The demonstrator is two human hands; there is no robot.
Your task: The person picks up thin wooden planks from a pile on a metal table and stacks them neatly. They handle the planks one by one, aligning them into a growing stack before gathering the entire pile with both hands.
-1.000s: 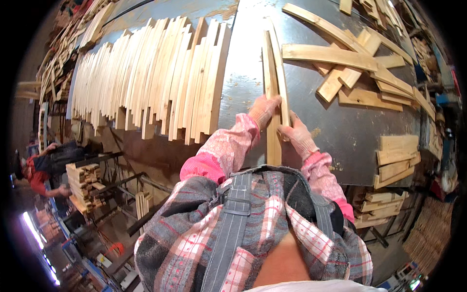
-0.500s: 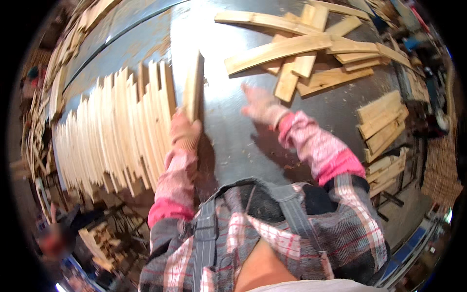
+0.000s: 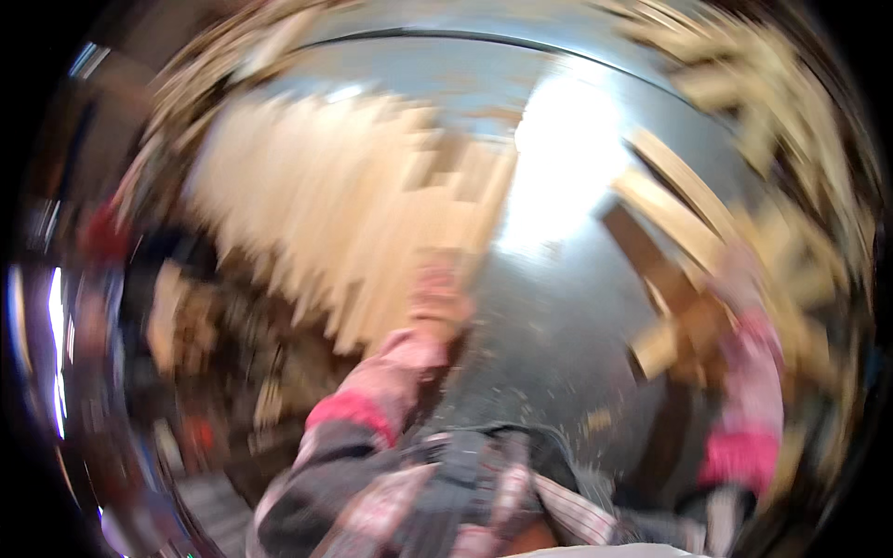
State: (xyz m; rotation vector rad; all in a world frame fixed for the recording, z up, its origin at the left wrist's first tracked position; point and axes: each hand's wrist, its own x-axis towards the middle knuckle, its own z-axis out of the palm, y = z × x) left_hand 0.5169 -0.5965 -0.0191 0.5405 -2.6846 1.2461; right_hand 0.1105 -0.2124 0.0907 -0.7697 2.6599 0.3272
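Pale wooden boards stand packed side by side in a long row (image 3: 326, 195) on the left of the grey metal table (image 3: 521, 344). My left hand (image 3: 439, 293) rests at the near right end of this row, touching the boards there; its fingers are blurred. On the right, my right hand (image 3: 735, 279) reaches over the near ends of loose boards, and its fingers are smeared by motion. One pale board (image 3: 670, 219) slants away from that hand, with another board (image 3: 684, 177) beyond it. A darker, shaded board (image 3: 646, 246) lies on the near side.
More loose boards (image 3: 791, 251) are heaped at the right edge, with further timber (image 3: 735, 84) at the far right. A dark seam (image 3: 400, 33) crosses the table's far part. Stacked wood pieces (image 3: 177, 321) stand beyond the table at the left.
My view has swung to the right. The board under my left hand, apart from the row before, now seems to be against it. My right hand has moved right, onto the loose boards.
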